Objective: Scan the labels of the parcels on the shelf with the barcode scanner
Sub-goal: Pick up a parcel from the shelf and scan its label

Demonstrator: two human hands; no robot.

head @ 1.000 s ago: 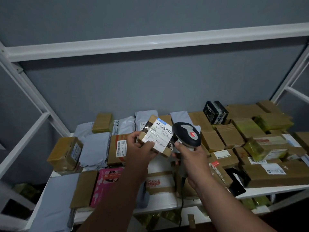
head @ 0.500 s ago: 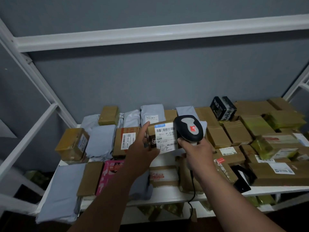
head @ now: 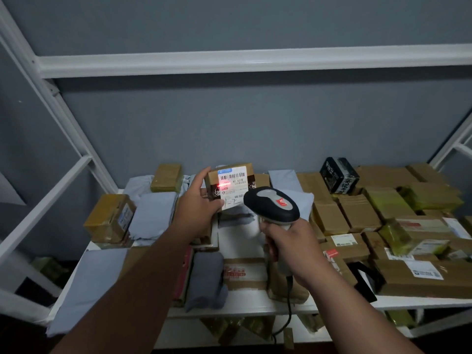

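My left hand [head: 198,203] grips a small brown parcel [head: 251,181] by its left side and holds it above the shelf, its white label [head: 233,186] facing me. A red scan line glows across the label's upper left part. My right hand [head: 291,247] grips the handle of the dark grey and white barcode scanner [head: 272,204], whose head points at the label from just right of and below it. The scanner's cable hangs down past the shelf's front edge.
The white shelf [head: 255,304] is crowded with brown boxes, grey mailer bags [head: 153,217] and a black box [head: 339,175] at the back. A pink package lies under my left forearm. White frame bars [head: 255,60] cross above and slant at both sides. More parcels sit below.
The left hand has turned the parcel upright and lifted it slightly toward the back. The scanner now casts a red line on the label; none showed before.
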